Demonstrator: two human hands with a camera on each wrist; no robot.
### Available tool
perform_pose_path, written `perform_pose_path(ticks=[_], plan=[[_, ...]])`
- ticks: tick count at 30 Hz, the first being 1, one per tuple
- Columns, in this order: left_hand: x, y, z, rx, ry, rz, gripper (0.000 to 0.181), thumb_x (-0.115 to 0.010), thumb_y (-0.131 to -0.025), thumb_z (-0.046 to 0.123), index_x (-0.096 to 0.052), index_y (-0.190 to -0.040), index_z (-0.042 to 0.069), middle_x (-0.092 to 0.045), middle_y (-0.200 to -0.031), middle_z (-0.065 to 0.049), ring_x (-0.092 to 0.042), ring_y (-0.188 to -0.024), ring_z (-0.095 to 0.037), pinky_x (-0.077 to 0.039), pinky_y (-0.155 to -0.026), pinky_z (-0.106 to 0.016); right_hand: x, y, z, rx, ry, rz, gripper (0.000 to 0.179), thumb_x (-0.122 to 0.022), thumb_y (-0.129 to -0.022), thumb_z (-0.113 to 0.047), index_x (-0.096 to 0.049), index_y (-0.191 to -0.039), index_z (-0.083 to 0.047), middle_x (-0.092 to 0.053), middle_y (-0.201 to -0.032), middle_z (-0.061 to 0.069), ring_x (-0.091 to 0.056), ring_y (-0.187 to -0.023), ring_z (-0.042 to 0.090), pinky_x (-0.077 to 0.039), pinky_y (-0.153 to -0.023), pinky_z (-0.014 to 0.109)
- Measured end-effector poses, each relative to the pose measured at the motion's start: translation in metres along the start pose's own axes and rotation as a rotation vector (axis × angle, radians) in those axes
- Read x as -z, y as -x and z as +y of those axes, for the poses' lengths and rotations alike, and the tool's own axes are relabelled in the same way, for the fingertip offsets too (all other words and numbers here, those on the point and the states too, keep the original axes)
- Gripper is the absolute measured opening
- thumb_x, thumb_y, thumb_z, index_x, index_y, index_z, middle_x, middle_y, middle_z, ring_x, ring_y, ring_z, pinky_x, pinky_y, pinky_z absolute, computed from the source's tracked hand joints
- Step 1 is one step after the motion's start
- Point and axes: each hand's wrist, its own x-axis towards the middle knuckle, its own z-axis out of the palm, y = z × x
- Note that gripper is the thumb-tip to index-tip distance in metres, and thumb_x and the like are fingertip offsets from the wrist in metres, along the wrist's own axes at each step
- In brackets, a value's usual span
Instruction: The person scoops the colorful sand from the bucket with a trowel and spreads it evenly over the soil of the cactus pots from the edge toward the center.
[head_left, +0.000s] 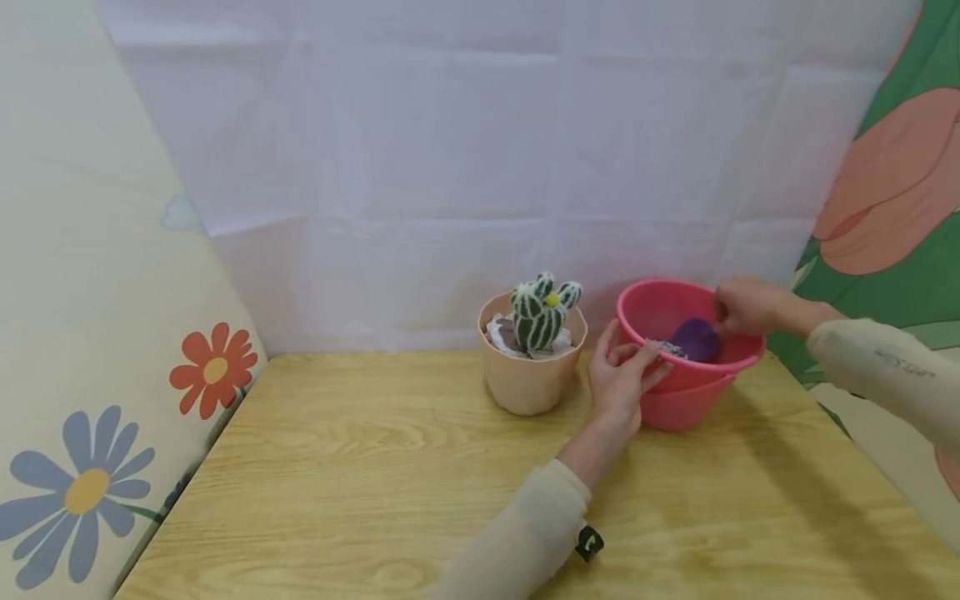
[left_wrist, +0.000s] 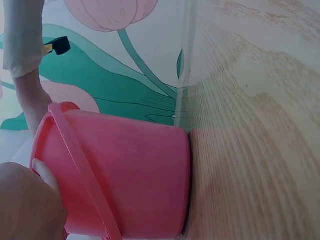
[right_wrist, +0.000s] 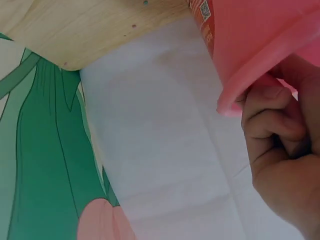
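Observation:
A pink bucket (head_left: 678, 408) stands upright on the table, its handle (left_wrist: 82, 167) folded down against the outside. At its near left rim my left hand (head_left: 618, 375) grips the edge, thumb and fingers spread across it. Over the right side of the opening is my right hand (head_left: 746, 307), with curled fingers (right_wrist: 270, 125) beside the rim. A purple rounded object (head_left: 697, 340) lies directly below those fingers and meets them in the head view; its lower part is hidden in the bucket. A greyish, textured bit (head_left: 666, 347) shows at the near rim by my left fingertips.
Left of the bucket, a peach pot (head_left: 528, 387) holds a green and white knitted cactus (head_left: 540, 321) with a yellow flower. A white sheet (head_left: 435, 167) hangs behind the wooden table (head_left: 360, 492). Flower-painted walls border both sides.

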Motion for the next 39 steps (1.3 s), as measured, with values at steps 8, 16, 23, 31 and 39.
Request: perform_pose_path(ticks=[8, 16, 23, 31, 39], plan=[[-0.001, 0.0, -0.004, -0.006, 0.013, -0.014, 0.069, -0.075, -0.082, -0.014, -0.054, -0.144, 0.008, -0.059, -0.087, -0.006, -0.07, -0.076, -0.021, -0.064, -0.072, -0.045, -0.003, 0.006, 0.004, -0.073, -0.146, -0.031, 0.015, -0.078, -0.084, -0.005, -0.072, -0.07, -0.004, -0.064, -0.061, 0.0, -0.057, -0.052, 0.013, -0.05, -0.047, 0.027], [-0.003, 0.002, -0.009, 0.008, 0.006, -0.01, 0.064, -0.074, -0.083, -0.015, -0.057, -0.139, 0.011, -0.06, -0.088, -0.007, -0.07, -0.076, -0.022, -0.064, -0.072, -0.045, -0.005, 0.014, 0.006, -0.142, -0.248, -0.052, 0.011, -0.076, -0.088, -0.007, -0.077, -0.08, 0.0, -0.067, -0.065, 0.003, -0.059, -0.054, 0.015, -0.05, -0.047, 0.026], [-0.003, 0.001, -0.007, 0.007, 0.011, -0.007, 0.065, -0.074, -0.083, -0.015, -0.056, -0.139, 0.011, -0.059, -0.09, -0.008, -0.069, -0.075, -0.022, -0.064, -0.073, -0.046, -0.007, 0.014, 0.0, -0.156, -0.284, -0.044, 0.013, -0.073, -0.092, -0.008, -0.078, -0.085, 0.002, -0.067, -0.064, 0.003, -0.061, -0.052, 0.016, -0.052, -0.046, 0.026], [-0.001, -0.001, -0.012, 0.015, 0.022, -0.018, 0.066, -0.074, -0.082, -0.015, -0.055, -0.141, 0.011, -0.06, -0.09, -0.008, -0.069, -0.077, -0.022, -0.064, -0.073, -0.046, -0.009, 0.015, 0.0, -0.195, -0.37, -0.067, 0.017, -0.071, -0.096, -0.012, -0.079, -0.085, 0.0, -0.064, -0.06, 0.004, -0.056, -0.048, 0.014, -0.048, -0.043, 0.023], [0.001, -0.003, -0.009, 0.003, 0.011, -0.024, 0.065, -0.072, -0.084, -0.015, -0.054, -0.142, 0.01, -0.061, -0.09, -0.009, -0.069, -0.076, -0.02, -0.064, -0.073, -0.046, -0.011, 0.005, -0.012, -0.232, -0.4, -0.061, 0.02, -0.072, -0.096, -0.016, -0.077, -0.091, 0.002, -0.067, -0.069, 0.006, -0.061, -0.056, 0.017, -0.055, -0.049, 0.027]])
